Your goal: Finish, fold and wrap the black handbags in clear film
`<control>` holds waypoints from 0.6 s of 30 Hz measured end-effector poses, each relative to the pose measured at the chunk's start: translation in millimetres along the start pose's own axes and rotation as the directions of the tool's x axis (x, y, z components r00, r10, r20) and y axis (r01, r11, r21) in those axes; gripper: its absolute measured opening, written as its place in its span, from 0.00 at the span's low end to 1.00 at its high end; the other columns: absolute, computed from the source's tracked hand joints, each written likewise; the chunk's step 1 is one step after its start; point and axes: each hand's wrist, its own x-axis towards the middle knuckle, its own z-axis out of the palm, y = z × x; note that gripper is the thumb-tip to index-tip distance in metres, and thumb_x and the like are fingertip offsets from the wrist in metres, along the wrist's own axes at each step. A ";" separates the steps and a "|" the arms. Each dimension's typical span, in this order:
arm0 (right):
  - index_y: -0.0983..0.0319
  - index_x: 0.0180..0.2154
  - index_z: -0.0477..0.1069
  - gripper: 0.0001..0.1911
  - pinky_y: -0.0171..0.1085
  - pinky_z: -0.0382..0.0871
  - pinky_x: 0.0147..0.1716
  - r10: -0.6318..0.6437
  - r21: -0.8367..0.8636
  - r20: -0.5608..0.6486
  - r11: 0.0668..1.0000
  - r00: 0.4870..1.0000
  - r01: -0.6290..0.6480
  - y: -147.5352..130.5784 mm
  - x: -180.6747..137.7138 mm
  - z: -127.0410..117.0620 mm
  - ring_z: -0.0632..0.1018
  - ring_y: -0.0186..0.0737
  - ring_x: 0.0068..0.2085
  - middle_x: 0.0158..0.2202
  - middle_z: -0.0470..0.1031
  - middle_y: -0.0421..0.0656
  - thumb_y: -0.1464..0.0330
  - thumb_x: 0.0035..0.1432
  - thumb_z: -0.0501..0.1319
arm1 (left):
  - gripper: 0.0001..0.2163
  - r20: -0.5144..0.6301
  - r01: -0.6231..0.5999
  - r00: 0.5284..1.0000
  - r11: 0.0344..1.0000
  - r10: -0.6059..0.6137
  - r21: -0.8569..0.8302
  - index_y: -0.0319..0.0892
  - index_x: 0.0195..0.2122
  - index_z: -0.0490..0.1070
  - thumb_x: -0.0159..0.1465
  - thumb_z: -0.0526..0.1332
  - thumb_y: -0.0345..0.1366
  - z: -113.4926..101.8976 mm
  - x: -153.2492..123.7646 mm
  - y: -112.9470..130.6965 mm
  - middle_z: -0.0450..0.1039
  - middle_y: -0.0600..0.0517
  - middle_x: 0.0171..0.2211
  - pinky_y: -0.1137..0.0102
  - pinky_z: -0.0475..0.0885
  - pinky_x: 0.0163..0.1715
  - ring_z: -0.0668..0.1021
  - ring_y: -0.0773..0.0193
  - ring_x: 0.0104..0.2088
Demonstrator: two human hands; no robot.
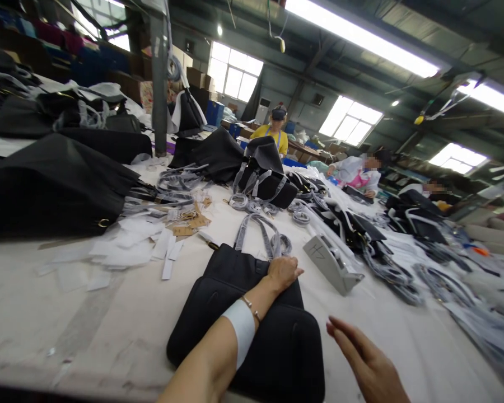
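Honestly, with the left hand (pixel 283 272), fingers curled together, on the top edge of the black bag (pixel 252 313) at lower centre and the right hand (pixel 363 358) hovering flat, fingers together, at lower right, a careless tug could snag its handles (pixel 262 232) on the grey tool (pixel 331 263) beside it.

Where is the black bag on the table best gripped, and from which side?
Probably by the wrapped handles, coming from the far side. The black bag lies flat with these handles arching free beyond its top edge, just past the left hand.
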 end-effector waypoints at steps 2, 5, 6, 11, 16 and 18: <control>0.59 0.50 0.75 0.22 0.43 0.70 0.53 -0.224 -0.080 -0.102 0.973 0.969 0.217 -18.9 12.9 29.0 0.77 0.47 0.52 0.50 0.77 0.47 0.55 0.61 0.55 | 0.15 -0.030 -0.016 0.999 1.000 0.016 0.020 0.39 0.46 0.72 0.66 0.57 0.44 -9.2 -4.0 0.7 0.75 0.44 0.46 0.63 0.69 0.50 0.76 0.55 0.49; 0.60 0.51 0.73 0.18 0.48 0.68 0.54 -0.518 -0.319 -0.077 0.822 0.852 0.471 -34.1 27.9 77.3 0.75 0.47 0.53 0.52 0.75 0.49 0.63 0.64 0.53 | 0.15 -0.073 -0.021 0.997 0.997 0.027 0.074 0.39 0.51 0.68 0.66 0.57 0.40 -32.9 -14.8 -9.3 0.71 0.43 0.51 0.63 0.65 0.53 0.72 0.55 0.53; 0.60 0.49 0.74 0.17 0.49 0.66 0.55 -0.549 -0.404 -0.054 0.776 0.834 0.484 -35.5 30.6 88.9 0.74 0.48 0.53 0.51 0.76 0.49 0.65 0.65 0.52 | 0.15 -0.083 -0.013 0.996 0.994 0.022 0.109 0.39 0.53 0.67 0.66 0.57 0.39 -42.8 -20.2 -16.7 0.70 0.43 0.52 0.63 0.64 0.54 0.71 0.55 0.54; 0.58 0.41 0.76 0.14 0.42 0.66 0.47 -0.551 -0.524 0.051 0.695 0.833 0.492 -35.0 27.2 98.5 0.75 0.43 0.47 0.44 0.79 0.44 0.68 0.68 0.51 | 0.14 0.005 0.083 0.996 0.934 -0.090 0.348 0.38 0.47 0.71 0.66 0.57 0.40 -84.6 -58.6 -65.1 0.73 0.40 0.47 0.57 0.65 0.52 0.73 0.50 0.52; 0.58 0.35 0.75 0.14 0.40 0.64 0.46 -0.530 -0.459 0.084 0.731 0.844 0.505 -31.0 2.8 84.9 0.75 0.42 0.43 0.38 0.79 0.42 0.69 0.67 0.51 | 0.12 0.117 0.006 0.991 0.914 -0.059 0.406 0.37 0.42 0.75 0.66 0.57 0.39 -85.5 -99.4 -72.8 0.75 0.41 0.43 0.58 0.68 0.47 0.76 0.49 0.48; 0.58 0.35 0.76 0.15 0.40 0.64 0.47 -0.522 -0.407 0.093 0.757 0.848 0.511 -24.6 -10.9 79.9 0.75 0.42 0.43 0.39 0.79 0.43 0.69 0.67 0.51 | 0.12 0.176 -0.032 0.983 0.909 -0.045 0.415 0.37 0.41 0.76 0.66 0.57 0.39 -82.8 -111.7 -64.3 0.76 0.41 0.42 0.58 0.69 0.45 0.76 0.49 0.47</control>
